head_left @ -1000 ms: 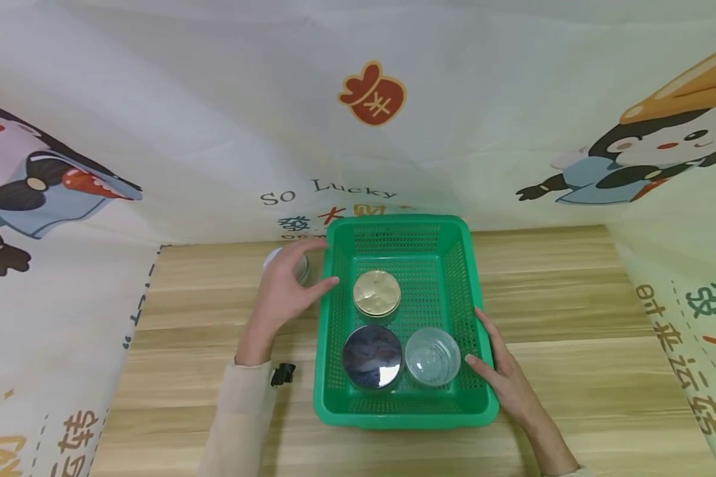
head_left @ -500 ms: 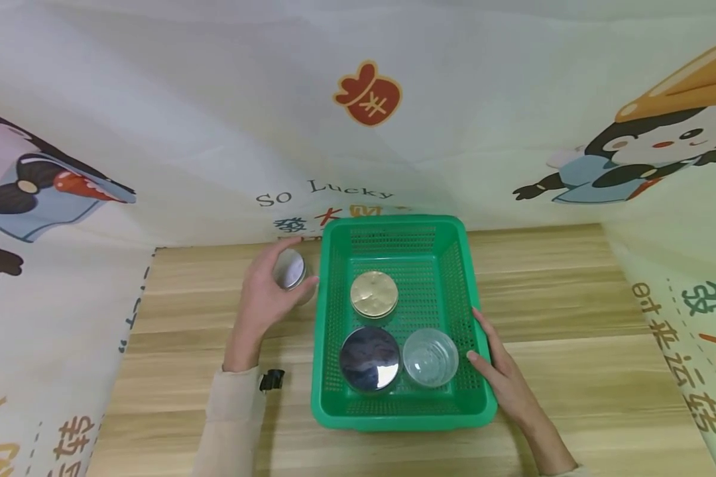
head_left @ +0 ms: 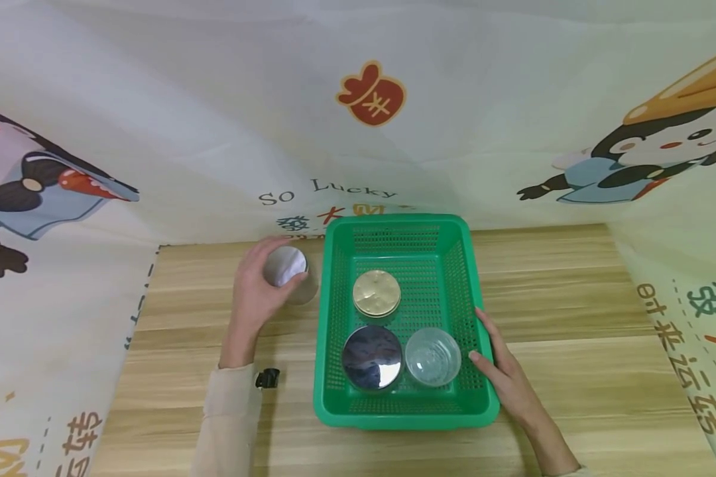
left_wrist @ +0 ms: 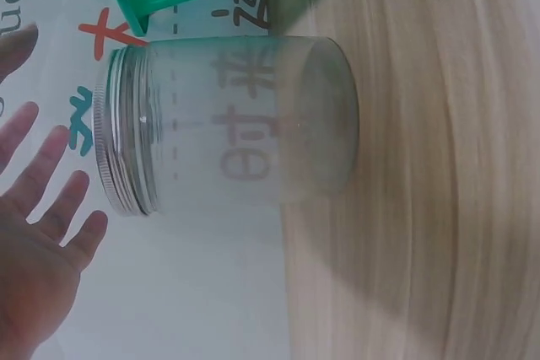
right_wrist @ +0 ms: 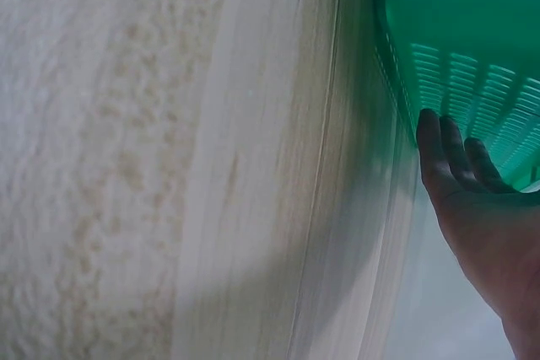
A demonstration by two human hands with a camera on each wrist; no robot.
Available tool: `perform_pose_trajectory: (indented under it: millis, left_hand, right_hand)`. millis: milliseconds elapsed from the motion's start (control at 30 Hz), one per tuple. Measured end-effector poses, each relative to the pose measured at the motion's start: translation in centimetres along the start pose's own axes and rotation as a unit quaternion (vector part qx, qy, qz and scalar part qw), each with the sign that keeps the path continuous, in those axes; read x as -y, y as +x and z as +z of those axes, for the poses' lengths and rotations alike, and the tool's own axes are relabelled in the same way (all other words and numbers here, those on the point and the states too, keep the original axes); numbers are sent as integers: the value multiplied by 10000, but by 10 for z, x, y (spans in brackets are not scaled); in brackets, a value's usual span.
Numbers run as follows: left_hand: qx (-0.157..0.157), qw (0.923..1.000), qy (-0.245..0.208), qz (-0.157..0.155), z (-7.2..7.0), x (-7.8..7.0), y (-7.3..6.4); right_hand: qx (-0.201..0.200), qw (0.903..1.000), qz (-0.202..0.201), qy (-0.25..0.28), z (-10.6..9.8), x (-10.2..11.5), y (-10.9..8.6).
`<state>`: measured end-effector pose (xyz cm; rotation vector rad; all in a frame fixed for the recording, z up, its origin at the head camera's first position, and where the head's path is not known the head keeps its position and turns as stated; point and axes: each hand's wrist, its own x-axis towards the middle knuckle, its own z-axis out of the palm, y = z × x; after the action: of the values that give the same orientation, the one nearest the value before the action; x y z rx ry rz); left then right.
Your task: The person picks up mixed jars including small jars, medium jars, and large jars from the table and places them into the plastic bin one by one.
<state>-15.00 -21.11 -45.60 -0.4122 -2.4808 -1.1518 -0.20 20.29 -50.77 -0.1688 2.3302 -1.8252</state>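
Note:
A clear jar (left_wrist: 228, 124) with a silvery screw lid (head_left: 289, 264) stands upright on the table, left of a green plastic basket (head_left: 406, 420). My left hand (head_left: 256, 285) is spread about the lid; in the left wrist view its fingers (left_wrist: 38, 174) stay apart from the jar. At the basket's right side, my right hand (head_left: 510, 377) holds the rim, thumb over the inner side and fingers (right_wrist: 434, 153) against the outer wall. Inside the basket are a gold-lidded jar (head_left: 376, 293), a dark shiny-lidded jar (head_left: 372, 358) and a clear round container (head_left: 433, 357).
The wood-grain table (head_left: 573, 371) extends on both sides of the basket. A printed white sheet (head_left: 483, 119) rises behind and at both sides. A small black object (head_left: 267, 378) sits by the left sleeve (head_left: 233, 404).
My left hand has drawn back leftward from the basket's left rim, uncovering more of the silvery-lidded jar. The right hand and the basket have stayed in place.

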Motion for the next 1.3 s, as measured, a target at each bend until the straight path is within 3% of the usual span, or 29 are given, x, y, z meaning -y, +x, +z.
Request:
perform_pose_trajectory:
  millis: [333,733,1300]
  left_hand:
    - [181,9991,169,-346,4,5,-2]
    - [234,9989,218,-335,7,14,-1]
    - [327,9972,-127,-661,10,20,-7]
  right_hand:
    - [-34,10000,-3,38,0,0,0]
    - [-41,10000,-46,71,-1,1,2]
    - [-91,9999,-15,55,1,1,0]
